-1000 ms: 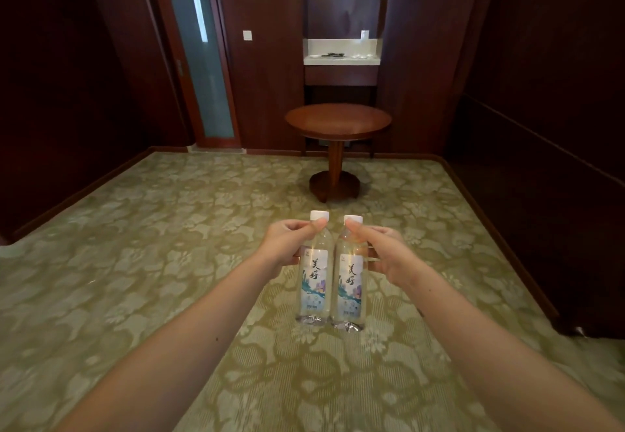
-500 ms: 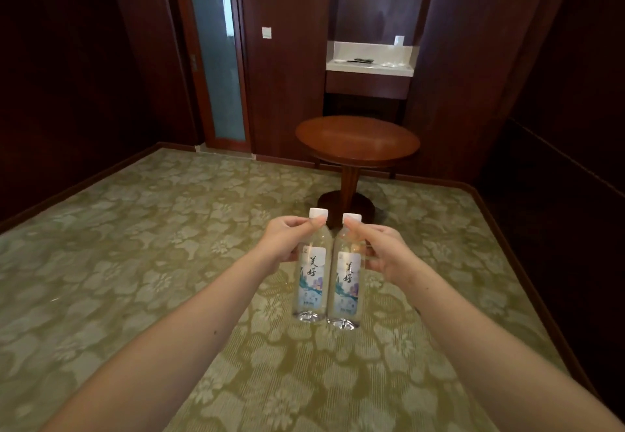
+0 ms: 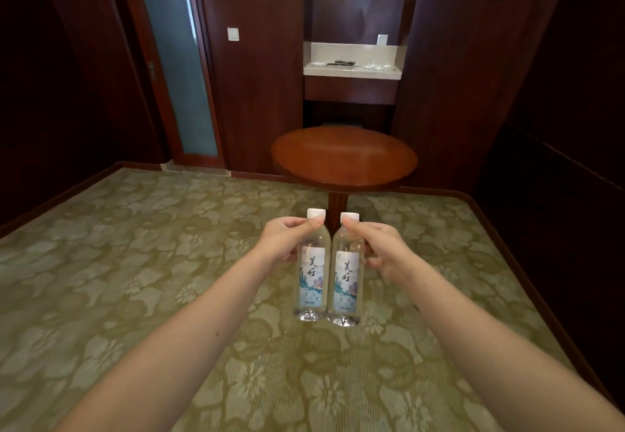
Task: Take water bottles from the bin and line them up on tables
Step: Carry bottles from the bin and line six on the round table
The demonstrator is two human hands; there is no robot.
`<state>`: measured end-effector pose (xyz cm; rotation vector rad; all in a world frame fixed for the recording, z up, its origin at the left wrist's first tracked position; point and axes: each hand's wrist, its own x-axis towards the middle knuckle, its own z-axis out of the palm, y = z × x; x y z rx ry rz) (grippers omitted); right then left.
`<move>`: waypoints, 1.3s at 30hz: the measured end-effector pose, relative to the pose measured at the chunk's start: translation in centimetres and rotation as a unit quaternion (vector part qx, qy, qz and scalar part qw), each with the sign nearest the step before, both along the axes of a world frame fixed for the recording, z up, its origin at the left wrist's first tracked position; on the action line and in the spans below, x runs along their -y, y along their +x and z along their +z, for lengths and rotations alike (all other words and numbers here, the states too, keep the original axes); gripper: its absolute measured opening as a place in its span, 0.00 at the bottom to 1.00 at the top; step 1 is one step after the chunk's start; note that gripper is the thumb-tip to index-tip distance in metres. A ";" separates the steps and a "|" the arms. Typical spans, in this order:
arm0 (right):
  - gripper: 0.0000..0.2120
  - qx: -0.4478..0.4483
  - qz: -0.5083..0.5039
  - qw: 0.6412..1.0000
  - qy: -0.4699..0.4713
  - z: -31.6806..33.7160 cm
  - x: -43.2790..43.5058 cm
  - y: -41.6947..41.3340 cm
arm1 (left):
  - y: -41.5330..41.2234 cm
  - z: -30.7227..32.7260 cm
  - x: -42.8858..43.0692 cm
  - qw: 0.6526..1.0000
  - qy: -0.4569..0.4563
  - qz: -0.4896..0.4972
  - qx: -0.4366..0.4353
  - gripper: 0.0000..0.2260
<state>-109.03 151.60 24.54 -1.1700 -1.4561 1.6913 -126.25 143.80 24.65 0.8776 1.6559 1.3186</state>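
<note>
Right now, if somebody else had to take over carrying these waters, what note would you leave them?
Left hand grips the left bottle near its neck; right hand grips the right bottle the same way.
Both bottles are upright, side by side, in the air over the carpet.
The round table stands straight ahead.
Done: two bottles fetched. The bin is not in view.
Left: stand both on the table in a line.
</note>
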 end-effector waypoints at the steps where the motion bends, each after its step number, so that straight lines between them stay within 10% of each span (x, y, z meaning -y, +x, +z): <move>1: 0.18 0.001 -0.003 1.000 0.002 0.1 -2.0 -1.1 | -1.2 0.3 -2.0 1.000 0.000 -0.005 -0.002 0.18; 39: 0.14 0.053 0.076 0.996 -0.006 -2.1 -67.7 -31.5 | -31.1 -3.0 -66.2 0.999 -0.030 0.007 -0.018 0.17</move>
